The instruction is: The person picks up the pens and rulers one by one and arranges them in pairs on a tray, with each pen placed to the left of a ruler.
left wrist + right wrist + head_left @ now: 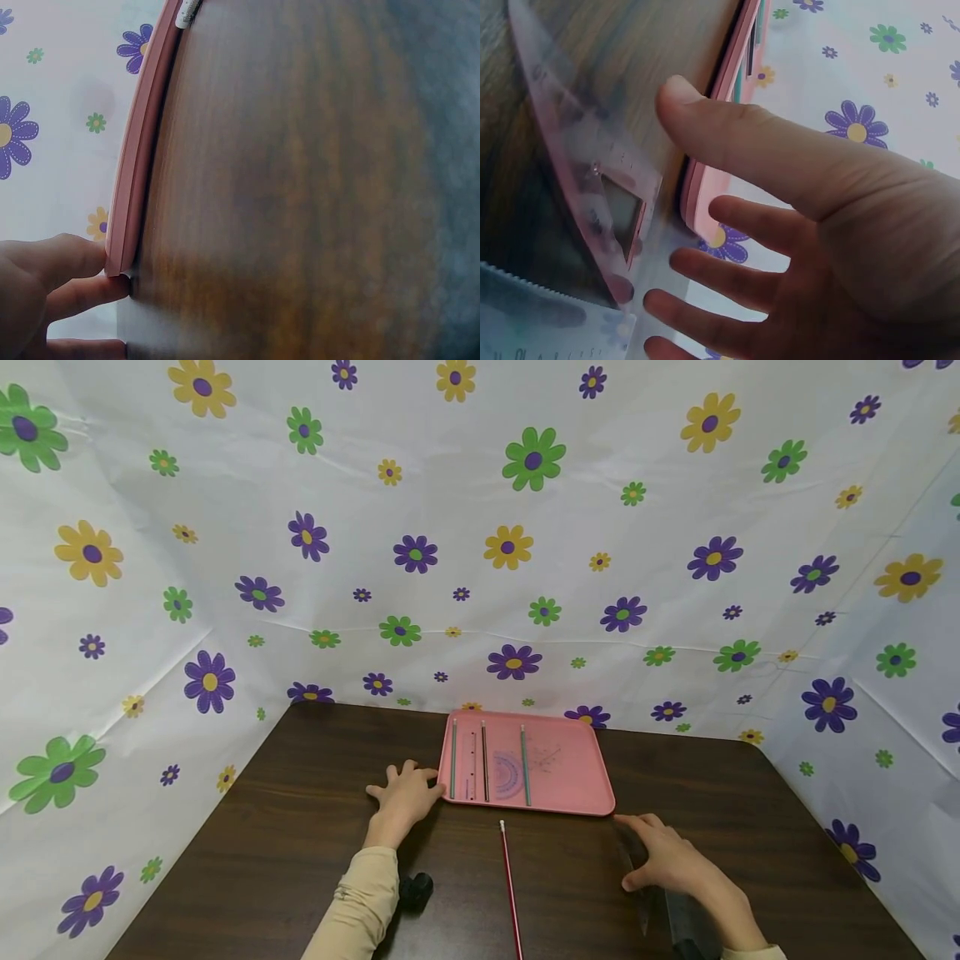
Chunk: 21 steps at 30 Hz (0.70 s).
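My left hand point(405, 797) is at the near left corner of a pink tray point(573, 768), fingers spread; in the left wrist view the thumb and a fingertip touch its rim. Inside the tray lie a green pencil point(453, 760), a clear ruler point(471, 768), a black pencil point(485, 764), a clear protractor point(507, 775) and another green pencil point(525, 767). My right hand point(666, 856) hovers empty near the tray's near right corner, thumb and fingers apart. Beside it lies a clear triangular set square point(585, 142).
A red pencil point(510, 885) lies on the dark wooden table point(300, 827) in front of the tray. A clear plastic piece with a toothed edge point(547, 322) shows by the set square. Flowered sheeting point(465, 510) rises behind the table and at both sides.
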Tool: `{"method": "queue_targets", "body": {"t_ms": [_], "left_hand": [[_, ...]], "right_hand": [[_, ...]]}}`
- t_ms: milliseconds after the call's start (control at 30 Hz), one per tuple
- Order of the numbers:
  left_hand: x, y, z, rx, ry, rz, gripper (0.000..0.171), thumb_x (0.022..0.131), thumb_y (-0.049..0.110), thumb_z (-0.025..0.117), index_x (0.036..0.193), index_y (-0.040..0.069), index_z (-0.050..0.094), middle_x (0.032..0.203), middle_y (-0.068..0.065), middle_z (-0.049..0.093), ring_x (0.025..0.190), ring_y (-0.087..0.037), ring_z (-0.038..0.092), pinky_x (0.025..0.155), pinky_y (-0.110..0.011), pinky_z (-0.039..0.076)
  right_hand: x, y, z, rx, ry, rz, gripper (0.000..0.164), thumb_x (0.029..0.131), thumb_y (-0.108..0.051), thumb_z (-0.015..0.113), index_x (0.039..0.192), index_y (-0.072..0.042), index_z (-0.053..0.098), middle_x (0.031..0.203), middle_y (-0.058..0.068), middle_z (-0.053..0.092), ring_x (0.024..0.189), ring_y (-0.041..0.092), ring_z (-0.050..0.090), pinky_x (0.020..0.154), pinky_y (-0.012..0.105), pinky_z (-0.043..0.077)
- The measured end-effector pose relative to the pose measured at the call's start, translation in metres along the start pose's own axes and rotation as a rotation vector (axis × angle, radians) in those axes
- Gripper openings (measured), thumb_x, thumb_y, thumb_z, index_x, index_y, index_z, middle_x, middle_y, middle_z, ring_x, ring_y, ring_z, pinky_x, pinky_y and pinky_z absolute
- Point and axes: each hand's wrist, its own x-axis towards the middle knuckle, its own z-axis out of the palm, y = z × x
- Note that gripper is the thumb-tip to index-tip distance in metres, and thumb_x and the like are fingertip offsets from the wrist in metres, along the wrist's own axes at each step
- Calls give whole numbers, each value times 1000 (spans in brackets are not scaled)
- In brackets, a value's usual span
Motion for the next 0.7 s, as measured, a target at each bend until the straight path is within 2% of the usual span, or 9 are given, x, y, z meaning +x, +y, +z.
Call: {"method": "queue_targets", "body": {"t_ms": [133,367,700], "left_hand": [[-1,0,0,0,3,-1,42,97,38,61,132,14,66,145,-23,46,134,-51,31,97,-86,15],[-1,0,0,1,3,5,42,97,38,60,132,15,66,145,-22,46,135,-51,30,97,-86,15],[0,-2,1,2,-1,4,43,98,39,59,133,16,65,146,-22,45,135,-51,30,97,-87,15]], "right_hand": [[-1,2,2,-52,-15,3,94,61,-28,93,143,-7,50,135,22,50,118,51,49,89,72,39],[1,2,7,-129,18,8,90,58,-27,94,138,-10,56,129,14,55,113,41,54,86,65,43],[0,1,11,-102,62,-20,80,58,-22,94,131,-11,62,123,8,56,108,40,47,84,63,43]]}}
